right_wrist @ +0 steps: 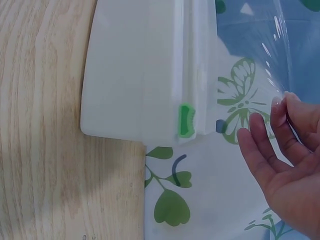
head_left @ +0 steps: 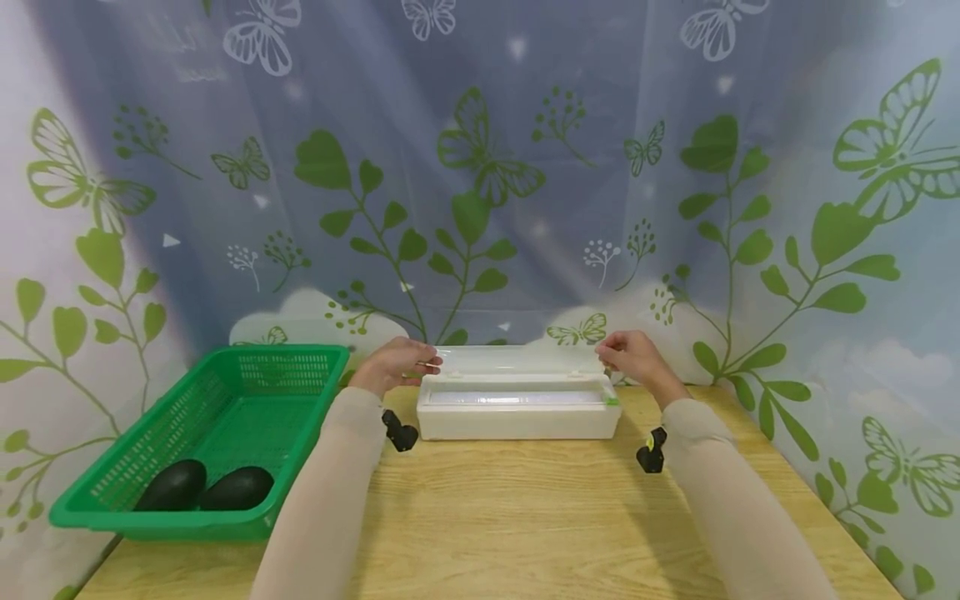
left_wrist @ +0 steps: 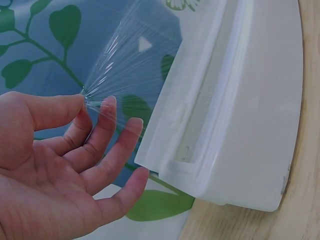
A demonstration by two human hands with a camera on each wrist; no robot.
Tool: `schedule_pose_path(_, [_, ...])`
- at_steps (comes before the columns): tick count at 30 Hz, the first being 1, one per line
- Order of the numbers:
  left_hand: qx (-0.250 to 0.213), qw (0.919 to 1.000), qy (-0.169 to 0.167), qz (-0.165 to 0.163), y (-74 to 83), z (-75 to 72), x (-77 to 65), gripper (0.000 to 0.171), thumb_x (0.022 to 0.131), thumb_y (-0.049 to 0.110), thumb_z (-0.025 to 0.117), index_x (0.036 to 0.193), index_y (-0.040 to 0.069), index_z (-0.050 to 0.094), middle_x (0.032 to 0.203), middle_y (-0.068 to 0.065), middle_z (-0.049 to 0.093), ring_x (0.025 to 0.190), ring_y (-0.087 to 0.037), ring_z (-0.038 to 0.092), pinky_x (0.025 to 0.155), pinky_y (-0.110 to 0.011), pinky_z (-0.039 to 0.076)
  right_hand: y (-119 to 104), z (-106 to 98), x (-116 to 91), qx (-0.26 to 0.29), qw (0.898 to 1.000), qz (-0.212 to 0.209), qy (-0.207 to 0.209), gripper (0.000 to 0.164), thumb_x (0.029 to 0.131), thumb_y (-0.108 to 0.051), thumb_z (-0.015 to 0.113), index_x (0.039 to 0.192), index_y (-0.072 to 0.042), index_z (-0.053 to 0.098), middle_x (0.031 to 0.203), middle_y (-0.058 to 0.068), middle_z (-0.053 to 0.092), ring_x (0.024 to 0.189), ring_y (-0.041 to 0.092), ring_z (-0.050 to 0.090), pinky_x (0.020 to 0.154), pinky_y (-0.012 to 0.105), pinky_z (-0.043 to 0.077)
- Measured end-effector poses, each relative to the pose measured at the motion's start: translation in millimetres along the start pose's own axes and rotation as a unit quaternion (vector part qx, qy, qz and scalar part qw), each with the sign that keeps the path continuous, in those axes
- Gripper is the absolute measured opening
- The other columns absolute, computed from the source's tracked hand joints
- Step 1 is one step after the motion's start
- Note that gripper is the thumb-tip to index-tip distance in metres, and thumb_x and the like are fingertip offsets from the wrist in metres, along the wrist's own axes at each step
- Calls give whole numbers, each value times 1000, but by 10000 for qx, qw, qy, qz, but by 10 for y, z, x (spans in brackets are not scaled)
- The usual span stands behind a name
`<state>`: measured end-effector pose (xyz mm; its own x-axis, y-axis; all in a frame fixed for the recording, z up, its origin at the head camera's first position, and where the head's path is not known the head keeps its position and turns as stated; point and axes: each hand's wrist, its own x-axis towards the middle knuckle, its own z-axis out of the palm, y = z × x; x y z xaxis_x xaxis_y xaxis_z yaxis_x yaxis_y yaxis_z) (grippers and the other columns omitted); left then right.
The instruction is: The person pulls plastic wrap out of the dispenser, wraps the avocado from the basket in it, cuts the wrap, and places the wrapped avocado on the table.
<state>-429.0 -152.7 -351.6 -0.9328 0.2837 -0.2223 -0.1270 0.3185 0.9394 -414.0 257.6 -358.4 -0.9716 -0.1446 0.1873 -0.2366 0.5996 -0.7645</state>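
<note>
A white cling film dispenser [head_left: 517, 423] stands in the middle of the table, against the back curtain. At its right end shows a green slide cutter [right_wrist: 186, 121]. Clear cling film [left_wrist: 120, 62] stretches out behind the dispenser, gathered into creases at both corners. My left hand [head_left: 393, 362] pinches the left corner between thumb and index finger, with the other fingers spread loosely. The opposite corner is pinched by my right hand [head_left: 636, 357], beyond the dispenser's right end.
On the left of the table sits a green plastic basket [head_left: 300, 454] with two dark oval items [head_left: 238, 488] in its near end. A patterned curtain [head_left: 570, 208] hangs right behind the table [head_left: 510, 517].
</note>
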Motion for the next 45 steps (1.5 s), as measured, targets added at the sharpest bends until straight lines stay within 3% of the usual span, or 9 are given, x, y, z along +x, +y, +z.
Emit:
schedule_pose_path(6, [10,10000,76,36,26,-27,-13,43,111,20,46,148,-3,46,147,-22,54,139,-36,52,122,-55,36,-24,-26,-6,-38,9999,-73,116,28,107,-12,55,114,14,64,94,21,67,77,17,58,68,26,51])
schedule_pose_path(13, [-82,9998,99,126,58,-70,6,38,111,19,47,143,-1,51,116,-2,66,130,-30,59,121,-53,38,-72,-68,11,42,9993,-158,330,30,106,-10,56,118,16,63,97,21,68,80,21,66,72,26,58])
schedule_pose_path(18, [-204,9995,45,248,100,-84,-18,30,111,18,47,133,0,57,132,-15,62,125,-29,61,120,-53,39,-127,-97,-2,274,9990,-45,340,31,107,-10,55,122,16,60,108,25,67,89,24,71,76,23,62])
schedule_pose_path(22, [-220,9992,49,328,140,-91,-33,28,111,19,47,126,-1,60,129,-14,61,126,-31,60,111,-47,46,-169,-127,-13,265,9990,-51,361,31,107,-10,55,122,15,61,110,26,66,87,17,71,77,25,63])
schedule_pose_path(26, [-238,9990,94,360,179,-101,-50,34,111,20,48,133,-4,57,119,-7,62,117,-26,63,103,-40,49,-198,-154,-10,212,9991,-7,377,32,107,-12,54,124,15,60,116,30,64,82,8,69,81,29,64])
schedule_pose_path(32, [-278,9988,88,397,221,-112,-73,40,111,20,48,141,-6,51,128,-13,62,122,-28,62,108,-42,48,-238,-195,-12,212,9989,42,410,34,108,-14,54,126,13,59,122,32,63,92,22,73,91,42,63])
schedule_pose_path(35, [-281,9986,87,432,248,-120,-92,37,111,20,48,136,-6,54,132,-16,62,122,-29,61,110,-42,47,-271,-218,-25,162,9988,41,456,33,108,-15,54,125,12,60,123,32,63,95,26,73,91,41,63])
schedule_pose_path(40, [-208,9983,120,534,308,-133,-137,34,111,21,48,130,-5,58,119,-10,65,108,-21,64,109,-42,49,-351,-252,-67,85,9985,-24,542,33,108,-16,53,127,11,60,123,31,64,104,36,72,91,38,63])
schedule_pose_path(45, [-146,9979,137,615,361,-146,-202,36,111,21,48,132,-7,57,121,-10,64,100,-15,63,111,-45,48,-407,-289,-74,53,9982,-176,568,34,108,-16,54,126,12,60,120,30,65,94,24,73,84,29,61])
